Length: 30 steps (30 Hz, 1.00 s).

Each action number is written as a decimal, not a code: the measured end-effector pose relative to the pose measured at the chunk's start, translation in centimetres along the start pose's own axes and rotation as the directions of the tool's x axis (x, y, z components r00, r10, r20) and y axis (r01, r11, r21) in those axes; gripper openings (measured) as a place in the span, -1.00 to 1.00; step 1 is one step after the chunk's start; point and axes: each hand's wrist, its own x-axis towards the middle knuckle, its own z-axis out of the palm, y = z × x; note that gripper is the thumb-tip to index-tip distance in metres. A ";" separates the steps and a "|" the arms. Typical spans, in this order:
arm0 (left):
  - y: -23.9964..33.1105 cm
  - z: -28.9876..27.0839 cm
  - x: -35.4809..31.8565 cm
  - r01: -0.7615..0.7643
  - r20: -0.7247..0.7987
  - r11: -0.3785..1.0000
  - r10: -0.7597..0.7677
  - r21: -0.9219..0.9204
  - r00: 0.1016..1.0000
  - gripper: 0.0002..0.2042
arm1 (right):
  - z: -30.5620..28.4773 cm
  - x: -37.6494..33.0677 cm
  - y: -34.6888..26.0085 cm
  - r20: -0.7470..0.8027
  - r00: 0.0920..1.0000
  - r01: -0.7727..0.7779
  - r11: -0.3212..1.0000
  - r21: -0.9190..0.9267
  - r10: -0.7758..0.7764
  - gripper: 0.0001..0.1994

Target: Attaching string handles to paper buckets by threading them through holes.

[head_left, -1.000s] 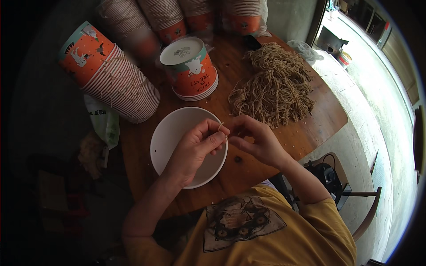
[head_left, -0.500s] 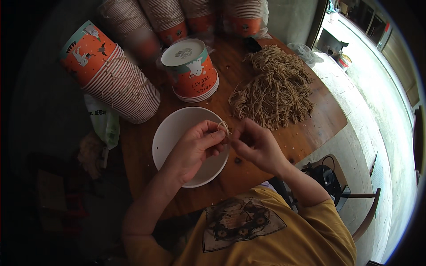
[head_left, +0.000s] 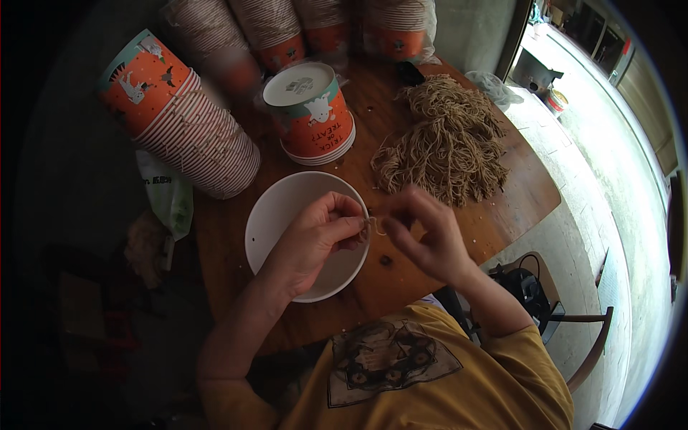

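My left hand (head_left: 319, 233) hovers over a white paper bowl (head_left: 276, 215) and pinches a short tan string (head_left: 373, 228) at the bowl's right rim. My right hand (head_left: 426, 236) is just to the right of it, fingers curled around the other end of the same string; it is blurred. A heap of tan string pieces (head_left: 444, 147) lies on the wooden table (head_left: 516, 193) beyond my right hand.
An upside-down stack of orange paper cups (head_left: 312, 115) stands behind the bowl. A long stack of cups (head_left: 179, 125) lies on its side at the left, with more stacks (head_left: 287, 32) at the back. A small dark hole or speck (head_left: 385, 260) marks the table near the bowl.
Both hands stayed together at the bowl's right rim. My right hand shifted slightly right and its fingers spread, working the string.
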 end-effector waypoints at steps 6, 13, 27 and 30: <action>0.0 0.0 0.1 -0.011 0.009 1.000 0.012 -0.012 1.000 -0.88 | 0.0 0.7 0.6 0.051 0.993 0.110 0.988 -0.104 -0.105 -0.81; -0.3 0.0 0.3 -0.044 0.078 0.998 0.039 0.054 0.996 -0.86 | 0.5 0.6 1.5 -0.001 0.983 0.184 0.982 -0.033 -0.184 -0.88; -1.0 1.0 -0.5 -0.464 0.165 0.495 0.533 0.735 0.830 -0.73 | 0.2 0.7 -0.9 0.038 0.999 0.022 0.984 -0.175 -0.016 -0.87; -1.0 0.8 -0.5 -0.546 0.288 0.329 0.584 0.770 0.759 -0.67 | 0.6 0.9 -0.1 0.012 0.992 0.125 0.966 -0.228 -0.126 -0.87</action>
